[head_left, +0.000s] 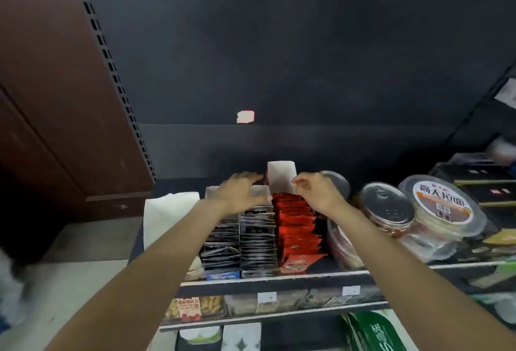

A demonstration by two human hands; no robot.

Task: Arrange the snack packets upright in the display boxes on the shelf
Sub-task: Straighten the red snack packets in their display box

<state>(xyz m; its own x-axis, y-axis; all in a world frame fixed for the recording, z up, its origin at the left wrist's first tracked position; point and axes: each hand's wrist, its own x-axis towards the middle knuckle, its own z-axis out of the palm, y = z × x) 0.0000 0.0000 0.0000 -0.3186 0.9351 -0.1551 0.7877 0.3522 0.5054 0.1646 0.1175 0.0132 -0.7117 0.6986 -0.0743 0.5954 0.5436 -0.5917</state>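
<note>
- Nearest the camera, at the bottom of the frame, lower shelves held a red-labelled snack bag (190, 310) at lower left and a green packet (374, 334) at lower right.
- Two bare forearms rose from the lower corners toward the frame's centre.
- On the shelf (279, 276) at lower centre, three rows of snack packets ran back from the front edge: two rows of dark packets (258, 239) stood upright in their display boxes, left of centre, and a row of red packets (297, 230) stood just right of them, leaning toward the right.
- A folded white paper sheet (164, 216) stood at the left end of the shelf, beside the dark rows.
- To the right of the red row sat clear tubs: one with a silver lid (386, 207), and one with a printed label (441, 201) further right.
- The left hand (241, 193) hovered over the back of the dark rows, fingers spread wide, gripping nothing that could be seen.
- The right hand (318, 193) was at the back of the red row, thumb and forefinger pinched close by the white flap's edge; whether they held it could not be told.
- That upright white box flap (282, 176) rose between the two hands at centre.
- Behind everything stood the dark back panel (279, 57), with a small red-and-white sticker (245, 116) at mid-frame.
</note>
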